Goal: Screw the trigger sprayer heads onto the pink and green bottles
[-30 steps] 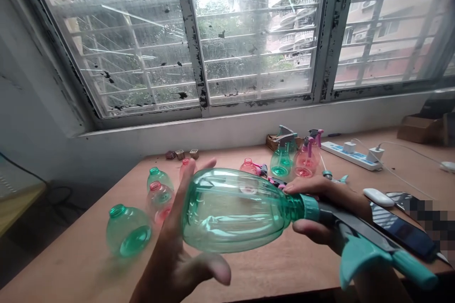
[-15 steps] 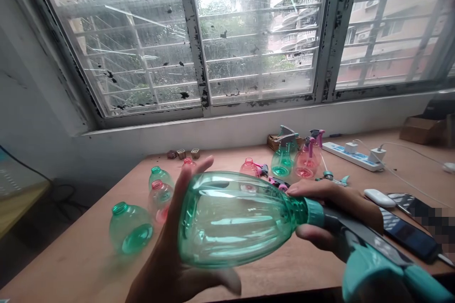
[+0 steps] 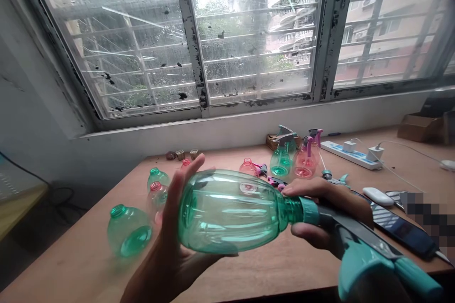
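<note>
I hold a clear green spray bottle [image 3: 231, 210] sideways above the wooden table [image 3: 88, 265]. My left hand [image 3: 174, 251] cups its round base, fingers curled round it. My right hand [image 3: 327, 218] grips the teal collar at the neck, where the grey and teal trigger sprayer head [image 3: 369, 255] points toward the lower right.
Loose green and pink bottle bodies [image 3: 128, 234] lie at the left. Two assembled spray bottles, green [image 3: 282, 158] and pink [image 3: 305, 158], stand near the wall. A power strip [image 3: 351, 154], a white device [image 3: 377, 195] and a dark phone [image 3: 405, 234] lie at the right.
The bottle has turned a little in my hands and tilted slightly. My left thumb now tucks under its base. Both hands stay in place.
</note>
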Demonstrator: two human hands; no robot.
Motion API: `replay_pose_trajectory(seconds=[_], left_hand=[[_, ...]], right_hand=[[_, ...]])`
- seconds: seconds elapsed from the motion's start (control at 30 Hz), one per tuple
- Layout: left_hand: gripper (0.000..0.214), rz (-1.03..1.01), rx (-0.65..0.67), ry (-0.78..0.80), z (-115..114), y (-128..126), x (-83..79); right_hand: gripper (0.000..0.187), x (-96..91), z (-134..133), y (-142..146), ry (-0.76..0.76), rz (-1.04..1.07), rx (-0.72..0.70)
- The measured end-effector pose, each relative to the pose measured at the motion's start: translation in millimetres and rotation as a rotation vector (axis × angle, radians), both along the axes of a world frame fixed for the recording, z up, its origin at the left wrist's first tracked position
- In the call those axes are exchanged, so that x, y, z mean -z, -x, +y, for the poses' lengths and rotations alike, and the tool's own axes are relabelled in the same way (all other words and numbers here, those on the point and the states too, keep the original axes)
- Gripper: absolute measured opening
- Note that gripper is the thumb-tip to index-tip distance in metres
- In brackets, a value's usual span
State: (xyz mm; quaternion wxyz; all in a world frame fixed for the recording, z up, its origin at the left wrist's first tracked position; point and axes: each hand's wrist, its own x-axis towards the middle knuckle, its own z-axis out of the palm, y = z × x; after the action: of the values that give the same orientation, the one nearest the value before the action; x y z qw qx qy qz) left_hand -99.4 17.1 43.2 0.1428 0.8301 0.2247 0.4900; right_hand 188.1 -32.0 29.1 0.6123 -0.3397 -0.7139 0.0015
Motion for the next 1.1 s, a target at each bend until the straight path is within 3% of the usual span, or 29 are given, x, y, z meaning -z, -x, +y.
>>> replay_pose_trajectory(seconds=[0.1,0.2,0.33,0.43,0.57,0.73,0.87,1.1], left_hand=[[0.117,0.173,-0.054,0.216,0.5,4.5,5.5],[0.076,0.287,0.004,0.404,3.4,8.0,6.0],[0.057,0.322,0.032,0.437,6.8,7.5,-1.0],[0.061,0.34,-0.105,0.356,9.2,7.4,-3.3],[0.087,0.257,-0.278,0.233,12.1,9.1,1.8],[0.097,0.172,-0.203,0.227,5.9,7.0,-0.5],[0.076,0.152,-0.078,0.296,-0.2,3.9,-10.0],[0.093,0.031,-0.134,0.204,-0.4,0.6,-8.4]], right_hand=[[0.036,-2.9,2.5,1.5,-0.041,-0.022,0.035],[0.038,-7.6,4.3,2.1,-0.099,-0.07,0.081],[0.032,-13.4,4.2,2.4,-0.12,-0.111,0.07],[0.032,-14.6,4.8,2.2,-0.1,-0.127,0.051],[0.033,-11.9,7.6,2.8,-0.021,-0.092,0.0],[0.034,-9.5,9.6,1.4,-0.02,-0.038,0.039],[0.04,-9.0,8.9,-1.5,-0.003,-0.066,-0.031],[0.031,-6.3,6.0,3.8,0.333,0.282,-0.291]])
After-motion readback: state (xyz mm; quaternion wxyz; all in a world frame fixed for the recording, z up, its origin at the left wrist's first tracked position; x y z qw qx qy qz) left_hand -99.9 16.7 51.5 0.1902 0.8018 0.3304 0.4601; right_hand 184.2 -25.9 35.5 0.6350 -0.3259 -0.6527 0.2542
